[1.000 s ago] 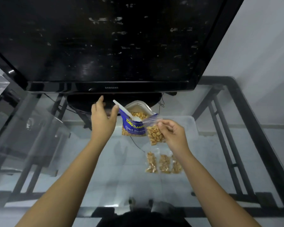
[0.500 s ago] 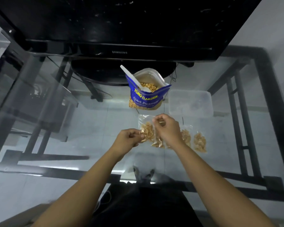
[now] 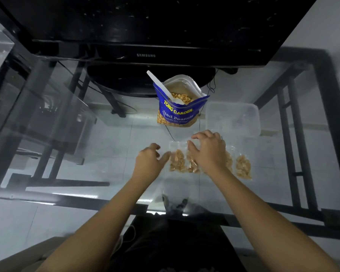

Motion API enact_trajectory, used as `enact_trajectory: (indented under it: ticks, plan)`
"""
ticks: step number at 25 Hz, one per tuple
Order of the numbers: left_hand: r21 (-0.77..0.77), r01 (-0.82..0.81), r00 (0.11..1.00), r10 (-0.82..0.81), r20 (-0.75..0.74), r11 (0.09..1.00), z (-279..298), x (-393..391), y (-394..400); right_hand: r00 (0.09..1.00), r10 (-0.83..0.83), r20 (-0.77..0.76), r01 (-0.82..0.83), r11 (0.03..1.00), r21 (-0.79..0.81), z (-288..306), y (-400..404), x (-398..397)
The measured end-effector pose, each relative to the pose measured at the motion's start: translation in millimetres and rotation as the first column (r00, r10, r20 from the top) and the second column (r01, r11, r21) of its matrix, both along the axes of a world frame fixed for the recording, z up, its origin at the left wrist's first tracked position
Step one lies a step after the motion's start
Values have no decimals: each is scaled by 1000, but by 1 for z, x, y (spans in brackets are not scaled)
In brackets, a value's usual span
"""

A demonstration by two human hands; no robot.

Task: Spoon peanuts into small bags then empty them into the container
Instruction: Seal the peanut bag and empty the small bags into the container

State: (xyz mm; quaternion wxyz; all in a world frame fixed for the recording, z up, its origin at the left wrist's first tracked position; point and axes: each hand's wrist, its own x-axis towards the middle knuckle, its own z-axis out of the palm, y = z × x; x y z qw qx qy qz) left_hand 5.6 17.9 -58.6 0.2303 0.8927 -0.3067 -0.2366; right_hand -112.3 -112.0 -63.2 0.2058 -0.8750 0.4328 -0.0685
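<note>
Glass table point(image 3: 110, 138) carries four small peanut bags point(image 3: 177, 160), one blue pouch point(image 3: 178, 110) with one spoon point(image 3: 161, 85), one clear container point(image 3: 233, 118). Left hand point(image 3: 148, 163) relaxed beside them; right hand point(image 3: 208, 152) spread loosely over them.

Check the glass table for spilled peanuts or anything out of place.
Nothing stands out. No loose peanuts show on the glass table. The peanut bag stands upright with the spoon inside, small filled bags lie in a row, and the container sits empty.
</note>
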Motion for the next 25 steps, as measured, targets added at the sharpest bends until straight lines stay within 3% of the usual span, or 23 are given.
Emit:
enact_trajectory:
  ticks: [2,5,9,12,14,15,17,18,19,20,22,23,25]
  plan:
    - [-183,-108,990,122,65,977,30,29,-10,970,-14,244,19,1000,-20,24,-10,-4]
    - [-378,-346,935,348,-64,859,69,77,-42,899,-43,436,61,998,-26,59,-32,-1]
    - [-357,-443,879,320,-352,823,83,107,-87,935,-46,352,36,999,35,68,-62,24]
    - [-394,-307,917,159,-365,866,84,106,-101,975,28,219,-52,993,106,68,-71,36]
    - [-493,-266,928,82,-362,828,94,104,-99,980,45,196,-60,995,75,69,-72,37]
    - [-561,-306,916,76,-395,769,102,104,-94,981,45,188,-57,997,58,70,-72,36]
    - [-707,-456,878,146,-455,541,115,109,-78,984,44,173,-54,997,52,71,-73,36]
    - [-756,-497,867,211,-452,426,118,112,-66,984,41,174,-51,997,53,71,-73,36]
    - [-788,-488,869,286,-403,375,117,114,-52,983,38,180,-48,997,52,70,-73,37]
    - [-800,-438,882,365,-297,409,109,114,-38,982,36,185,-45,998,44,70,-73,37]
    - [-729,-208,927,369,65,652,78,106,-12,982,35,186,-41,999,28,70,-73,38]
    - [-643,-33,936,249,248,765,58,99,-3,982,36,188,-41,999,25,70,-72,38]
    - [-449,289,875,-43,483,845,15,90,11,981,27,193,-33,999,26,69,-72,39]
